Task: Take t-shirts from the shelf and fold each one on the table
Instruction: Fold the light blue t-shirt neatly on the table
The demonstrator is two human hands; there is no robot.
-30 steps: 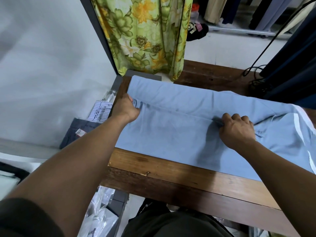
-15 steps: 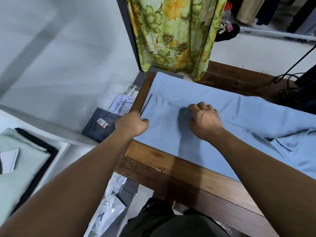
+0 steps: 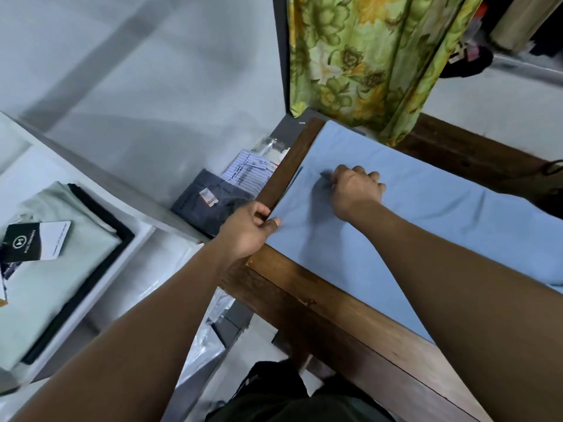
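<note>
Honestly the table point(image 3: 350, 312) does the work: the blue t-shirt point(image 3: 426, 214) lying on it looks soft, light, floppy. Left hand point(image 3: 246, 229) pinches its near-left edge, right hand point(image 3: 355, 190) bunches fabric mid-panel; hems are probably the best grab.

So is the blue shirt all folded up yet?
Not yet. The blue shirt lies long across the table, only partly folded. The left hand pinches its corner and the right hand grips the cloth.
</note>
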